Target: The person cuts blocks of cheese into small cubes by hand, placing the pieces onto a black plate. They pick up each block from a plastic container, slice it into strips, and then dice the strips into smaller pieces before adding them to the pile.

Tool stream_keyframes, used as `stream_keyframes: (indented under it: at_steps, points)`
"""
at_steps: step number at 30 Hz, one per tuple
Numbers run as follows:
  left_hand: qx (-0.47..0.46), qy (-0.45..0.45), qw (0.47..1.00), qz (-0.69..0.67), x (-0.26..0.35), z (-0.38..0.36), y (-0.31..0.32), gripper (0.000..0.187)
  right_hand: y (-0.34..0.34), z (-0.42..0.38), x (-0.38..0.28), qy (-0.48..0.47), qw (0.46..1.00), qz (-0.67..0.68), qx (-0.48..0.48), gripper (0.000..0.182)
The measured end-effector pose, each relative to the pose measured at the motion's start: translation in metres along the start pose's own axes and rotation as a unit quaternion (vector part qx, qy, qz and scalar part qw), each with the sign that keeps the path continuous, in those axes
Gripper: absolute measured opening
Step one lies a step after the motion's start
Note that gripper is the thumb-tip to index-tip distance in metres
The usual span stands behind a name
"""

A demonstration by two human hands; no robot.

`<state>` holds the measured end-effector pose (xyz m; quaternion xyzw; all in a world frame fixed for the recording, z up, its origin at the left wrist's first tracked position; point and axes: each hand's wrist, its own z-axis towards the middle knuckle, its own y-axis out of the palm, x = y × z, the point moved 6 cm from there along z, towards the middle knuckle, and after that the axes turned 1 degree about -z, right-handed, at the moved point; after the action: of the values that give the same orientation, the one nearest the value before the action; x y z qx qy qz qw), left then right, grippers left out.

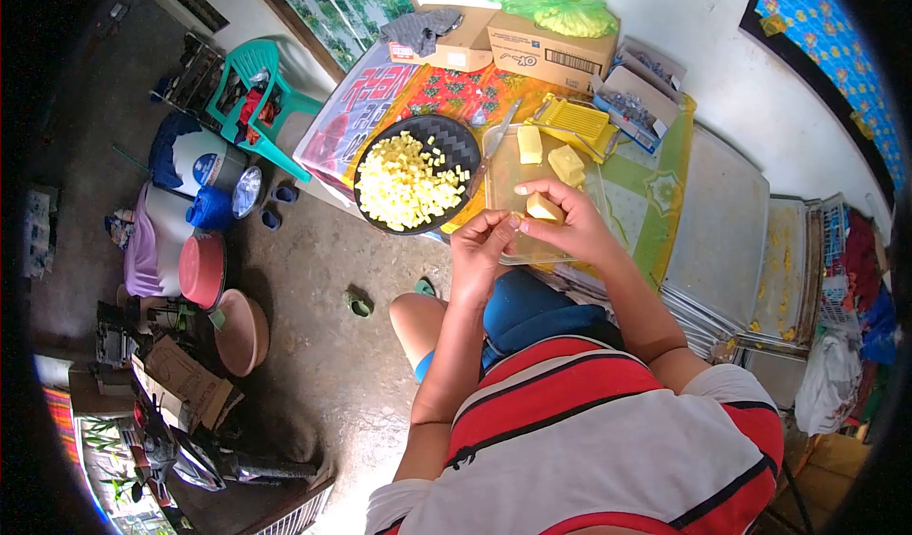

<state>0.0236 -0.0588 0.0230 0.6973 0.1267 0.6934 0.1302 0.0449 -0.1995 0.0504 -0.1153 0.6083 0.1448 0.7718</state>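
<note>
My right hand grips a pale yellow block that looks like cheese, fingers curled round it over a clear plastic tray. Beside it, my left hand is closed in a pinch, its fingertips meeting my right thumb; what it pinches is too small to make out. Two more yellow pieces lie on the tray, an upright-looking block and a stacked chunk. A knife rests along the tray's left edge. Left of that, a round black plate carries a heap of yellow cubes.
A yellow ridged slicer sits behind the tray. Cardboard boxes and a green plastic bag line the wall. Large metal trays lean at the right. A green chair and basins stand on the left floor.
</note>
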Motion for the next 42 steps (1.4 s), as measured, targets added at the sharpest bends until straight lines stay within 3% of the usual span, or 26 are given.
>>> stream_keyframes:
  at_steps: [15, 18, 27, 33, 36, 42]
  points:
    - [0.007, -0.069, 0.994, -0.087, -0.015, 0.001, -0.003, 0.015, -0.003, 0.002, 0.004, 0.008, 1.000, -0.010, -0.021, 0.041]
    - [-0.001, -0.090, 0.987, -0.134, -0.013, -0.001, 0.001, 0.017, -0.004, 0.001, 0.011, 0.060, 0.996, 0.065, -0.022, 0.040]
    - [0.003, -0.155, 0.970, -0.185, -0.034, 0.005, 0.000, 0.018, -0.007, 0.009, 0.025, -0.005, 0.996, 0.074, 0.042, 0.037]
    - [0.002, -0.196, 0.935, -0.295, -0.046, 0.008, -0.003, 0.019, -0.017, 0.007, 0.027, 0.064, 0.989, 0.110, 0.078, 0.037]
    - [0.010, -0.206, 0.937, -0.283, -0.045, 0.008, -0.003, 0.018, -0.013, 0.009, 0.025, -0.027, 0.998, 0.017, 0.047, 0.036]
    - [-0.025, -0.197, 0.945, -0.262, -0.048, 0.008, -0.002, 0.013, -0.005, 0.008, 0.018, -0.032, 0.999, 0.019, 0.031, 0.034]
